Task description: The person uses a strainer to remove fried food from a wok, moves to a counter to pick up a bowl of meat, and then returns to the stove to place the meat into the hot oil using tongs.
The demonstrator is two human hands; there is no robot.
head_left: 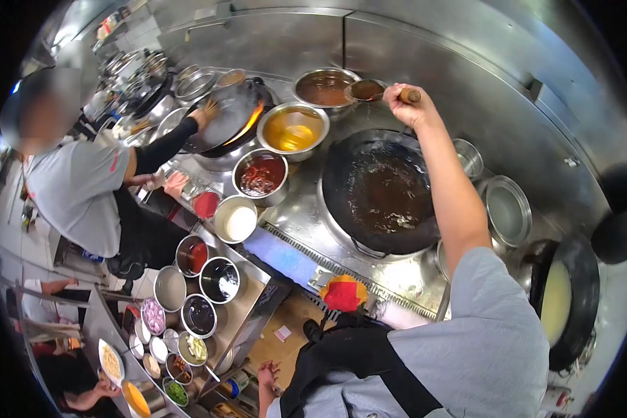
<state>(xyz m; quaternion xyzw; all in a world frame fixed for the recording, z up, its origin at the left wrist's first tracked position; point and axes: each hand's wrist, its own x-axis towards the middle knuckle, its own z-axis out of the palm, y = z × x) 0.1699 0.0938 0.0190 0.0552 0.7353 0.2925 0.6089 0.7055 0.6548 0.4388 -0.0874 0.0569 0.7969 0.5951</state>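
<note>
The right hand has its grip closed around the wooden handle of a steel ladle. The ladle's cup, full of brown liquid, is at the rim of a round steel sauce bowl, beyond a large black wok set in the steel desk. The left hand hangs low beside the black apron; I cannot tell how open its grip is.
</note>
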